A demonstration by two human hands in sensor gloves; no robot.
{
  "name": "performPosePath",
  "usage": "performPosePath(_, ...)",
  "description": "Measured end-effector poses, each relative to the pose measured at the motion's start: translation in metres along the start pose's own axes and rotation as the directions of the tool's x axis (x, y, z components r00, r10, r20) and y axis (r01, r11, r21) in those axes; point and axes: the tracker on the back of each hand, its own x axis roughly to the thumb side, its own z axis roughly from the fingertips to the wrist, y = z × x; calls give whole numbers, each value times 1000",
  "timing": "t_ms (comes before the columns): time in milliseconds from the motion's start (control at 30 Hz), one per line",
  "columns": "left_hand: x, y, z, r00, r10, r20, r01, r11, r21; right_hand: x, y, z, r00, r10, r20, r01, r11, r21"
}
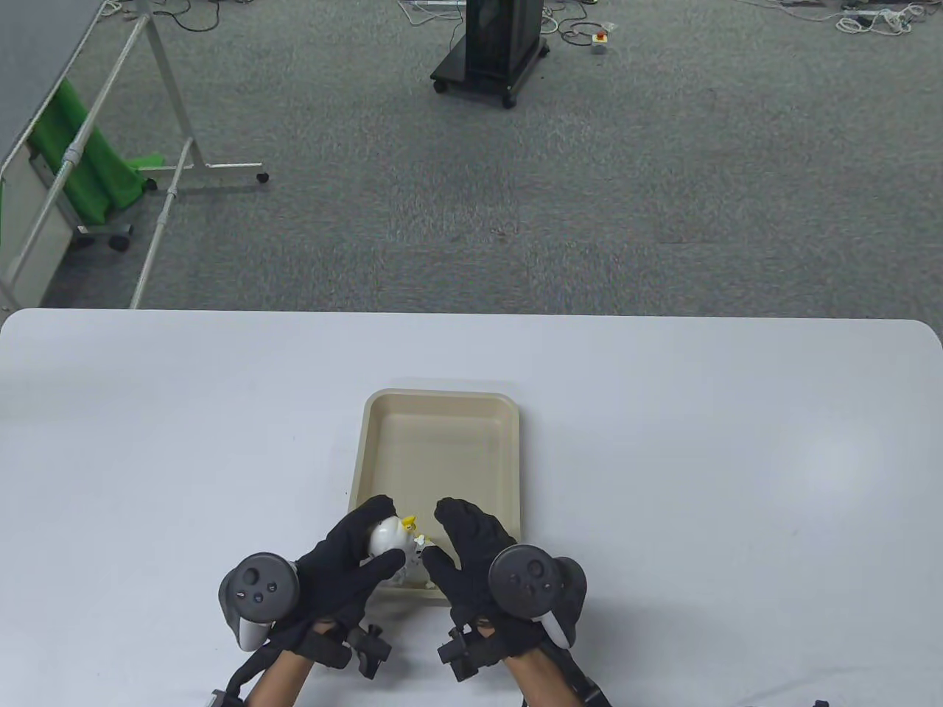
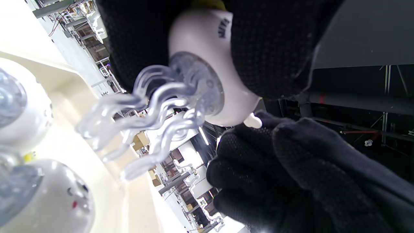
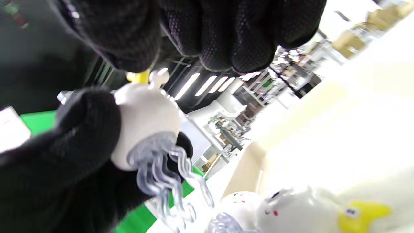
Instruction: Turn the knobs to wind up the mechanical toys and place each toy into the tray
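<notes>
You're working in a lab or test space: past your white table (image 1: 663, 412) lies grey carpet (image 1: 516, 184) with loose cables (image 1: 869, 18) at 1 o'clock, a wheeled black stand (image 1: 492, 51) at 12, and a green-draped frame (image 1: 96, 169) at 10.

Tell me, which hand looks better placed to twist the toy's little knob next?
The right hand, probably. The left hand already has its grip round the white toy, while the right's fingertips sit at the small knob.
</notes>
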Motion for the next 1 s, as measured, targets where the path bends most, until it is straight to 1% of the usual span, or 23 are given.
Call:
performPosePath(100, 0, 0, 0, 1000, 0, -2, 0, 1000, -1, 10, 6, 3, 985, 152, 87, -152, 988, -3)
performPosePath(167, 0, -1, 0, 1000, 1, -2, -1, 1000, -3, 15, 10, 5, 967, 217, 129, -216, 976, -22)
performPosePath(233, 0, -1, 0, 1000, 1, -3, -1, 1000, -5, 19, 12, 7, 957, 252, 143, -248, 968, -41)
performPosePath(467, 0, -1, 1, 1000, 1, -4, -1, 1000, -6, 23, 14, 7, 950, 282, 133, -269, 957, -110)
performPosePath(633, 0, -3, 1, 1000, 15, -14, -15, 1000, -10, 22, 13, 4, 957, 267, 112, -256, 961, -105)
performPosePath(733, 0, -3, 0, 1000, -1, -8, 1, 1000, -17, 16, 10, 0, 977, 200, 74, -195, 978, -69)
performPosePath(800, 0, -3, 0, 1000, -3, -6, 3, 1000, -20, 8, 8, -5, 996, 92, 20, -91, 995, -42)
performPosePath(833, 0, -4, 0, 1000, 3, -8, -3, 1000, -23, 2, 7, -7, 1000, 10, -15, -11, 1000, -19)
performPosePath(900, 0, -6, 1, 1000, 4, -7, -4, 999, -31, -13, 7, -11, 978, -175, -115, 176, 984, -1)
performPosePath(933, 0, -6, 0, 1000, -2, -5, 1, 999, -35, -18, 7, -12, 962, -222, -161, 226, 974, 5)
performPosePath(967, 1, -8, 0, 1000, -12, -2, 12, 999, -42, -25, 8, -13, 928, -286, -240, 298, 955, 14)
performPosePath(1000, 1, -8, 0, 1000, -21, -3, 21, 999, -46, -29, 9, -13, 903, -322, -284, 339, 941, 13)
